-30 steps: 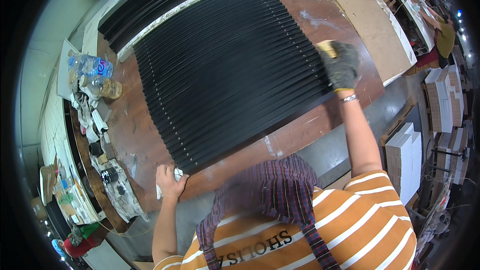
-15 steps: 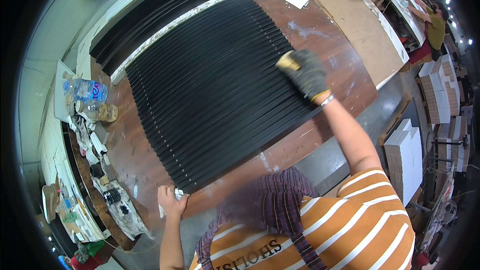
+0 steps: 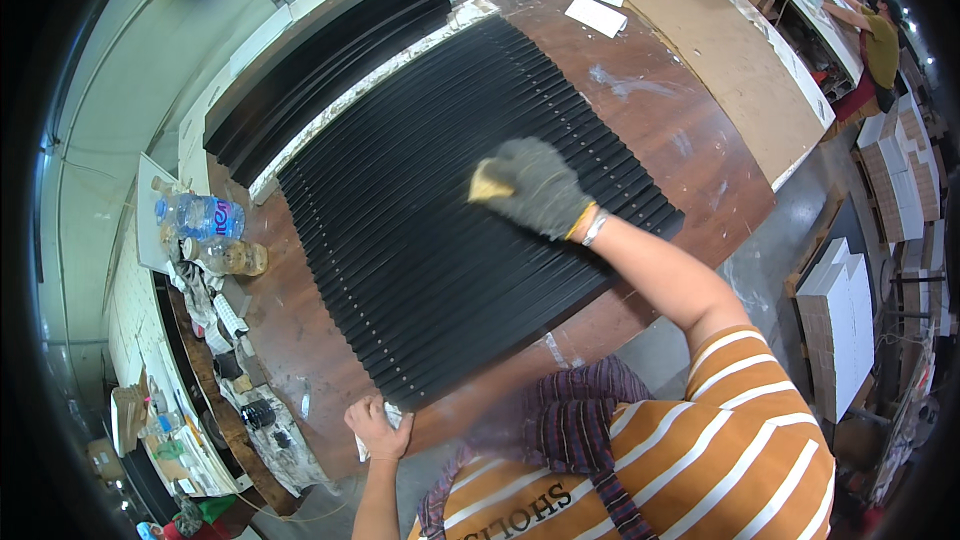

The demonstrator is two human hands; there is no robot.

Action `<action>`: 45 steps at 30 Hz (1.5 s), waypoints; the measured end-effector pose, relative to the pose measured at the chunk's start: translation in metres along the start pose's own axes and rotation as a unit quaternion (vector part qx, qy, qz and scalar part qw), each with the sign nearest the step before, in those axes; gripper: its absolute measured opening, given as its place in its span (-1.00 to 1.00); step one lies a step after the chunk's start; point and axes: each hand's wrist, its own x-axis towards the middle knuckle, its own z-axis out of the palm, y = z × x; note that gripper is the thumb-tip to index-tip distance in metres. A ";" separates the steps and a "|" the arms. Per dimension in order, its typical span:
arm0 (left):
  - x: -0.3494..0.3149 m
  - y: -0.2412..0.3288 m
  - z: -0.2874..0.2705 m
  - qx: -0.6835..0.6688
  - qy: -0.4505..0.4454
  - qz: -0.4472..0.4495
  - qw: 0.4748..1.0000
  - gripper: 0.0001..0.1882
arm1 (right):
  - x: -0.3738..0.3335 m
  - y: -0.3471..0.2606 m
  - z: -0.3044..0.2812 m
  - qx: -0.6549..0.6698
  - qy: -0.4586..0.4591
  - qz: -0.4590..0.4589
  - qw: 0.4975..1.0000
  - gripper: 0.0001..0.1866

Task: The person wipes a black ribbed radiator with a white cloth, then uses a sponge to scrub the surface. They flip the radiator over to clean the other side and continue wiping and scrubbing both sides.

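Observation:
A row of long, narrow black strips point(image 3: 430, 270) lies side by side on the brown tabletop, with lines of small holes near both ends. My right hand point(image 3: 535, 188), in a dark grey knitted glove, is over the middle of the strips. Its fingers close on a pale yellow sponge-like pad point(image 3: 488, 182) pressed to their surface. At the table's near edge, by the strips' lower left corner, rests my bare left hand point(image 3: 378, 427). White cloth or paper point(image 3: 363, 448) shows from under its curled fingers.
More black strips point(image 3: 330, 65) are stacked behind a white-edged bar. Plastic bottles point(image 3: 205, 215) and stained rags point(image 3: 205, 290) sit at the left. A cardboard sheet point(image 3: 710, 50) covers the right far side; white stacked panels point(image 3: 835, 325) stand beyond. Another person point(image 3: 878, 55) works at far right.
My right hand has swept the yellow pad leftward and nearer, from the strips' right ends to their middle. My left hand stays at the table edge. The whole view has shifted slightly.

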 end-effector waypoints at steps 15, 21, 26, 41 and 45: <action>-0.003 -0.005 0.009 -0.021 0.015 -0.001 1.000 -0.31 | 0.039 -0.012 0.009 0.003 0.058 -0.114 0.992 -0.55; -0.005 -0.005 0.011 -0.025 0.019 -0.011 0.999 -0.29 | 0.054 0.016 0.015 -0.035 0.035 -0.047 0.998 -0.61; -0.008 -0.008 0.014 -0.030 0.016 -0.014 0.999 -0.26 | 0.072 0.133 -0.053 -0.149 0.062 0.178 0.971 -0.55; -0.009 -0.007 0.013 -0.027 0.011 -0.023 0.999 -0.29 | 0.088 0.089 -0.022 -0.043 0.036 0.043 0.997 -0.54; -0.009 -0.008 0.014 -0.031 0.004 -0.020 0.999 -0.28 | 0.103 0.169 -0.066 -0.167 0.045 0.234 0.957 -0.48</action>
